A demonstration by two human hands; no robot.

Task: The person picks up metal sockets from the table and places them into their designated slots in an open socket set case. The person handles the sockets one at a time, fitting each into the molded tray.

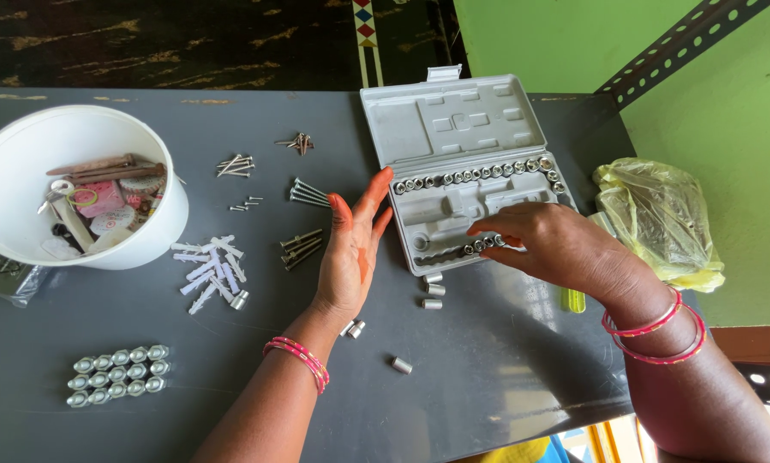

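An open grey plastic socket case (453, 129) lies on the dark grey table (488, 377), with a row of shiny sockets (475, 176) along its tray. My right hand (552, 244) rests on the tray's front edge, its fingertips at a second row of small sockets (479, 246); whether it pinches one I cannot tell. Just left of the case my left hand (350, 249) stands on edge, palm toward the case, fingers straight and holding nothing. Loose sockets (432, 290) lie just in front of the case, and others (355, 328) lie near my left wrist.
A white bucket (158, 236) of odds and ends sits at the left. Piles of nails (235, 165), screws (302, 249) and white wall plugs (212, 270) are spread mid-table. A block of silver nuts (117, 375) lies front left. A yellow plastic bag (659, 219) lies to the right.
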